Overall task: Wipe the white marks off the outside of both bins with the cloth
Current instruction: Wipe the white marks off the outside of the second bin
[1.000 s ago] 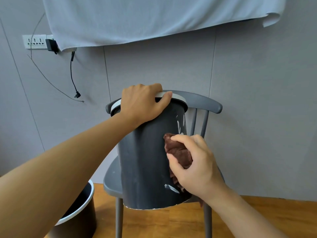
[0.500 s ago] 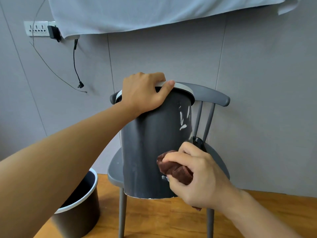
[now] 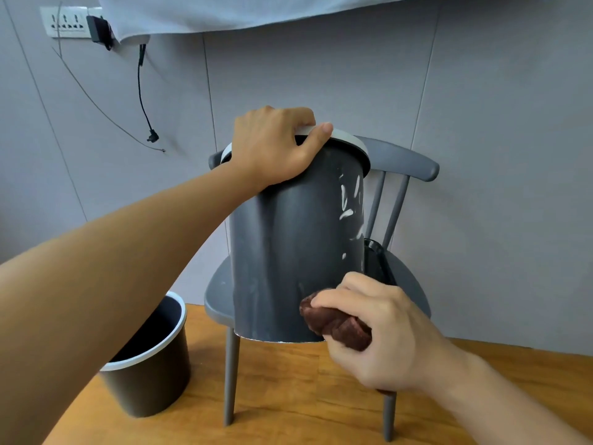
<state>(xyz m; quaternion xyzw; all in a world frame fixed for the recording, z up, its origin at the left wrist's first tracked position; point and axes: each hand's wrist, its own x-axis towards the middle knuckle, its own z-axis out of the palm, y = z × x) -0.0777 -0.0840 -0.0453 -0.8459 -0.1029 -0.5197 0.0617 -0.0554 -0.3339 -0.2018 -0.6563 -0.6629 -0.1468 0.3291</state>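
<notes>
In front of the grey chair [image 3: 401, 162], a dark bin [image 3: 288, 252] is held up and wiped low on its side.

The bin is gripped at its white rim by the left hand [image 3: 272, 149], fingers curled over the edge, probably so it is steadied against the rubbing. The brown cloth [image 3: 333, 322] is bunched in the right hand [image 3: 385, 335] and pressed near the bin's base. White marks [image 3: 349, 200] remain higher up, toward the chair back. The second bin [image 3: 147, 364] stands on the floor left of the chair. Compared with a second ago, the cloth has been drawn down from mid-height, and the low streak is no longer seen.
</notes>
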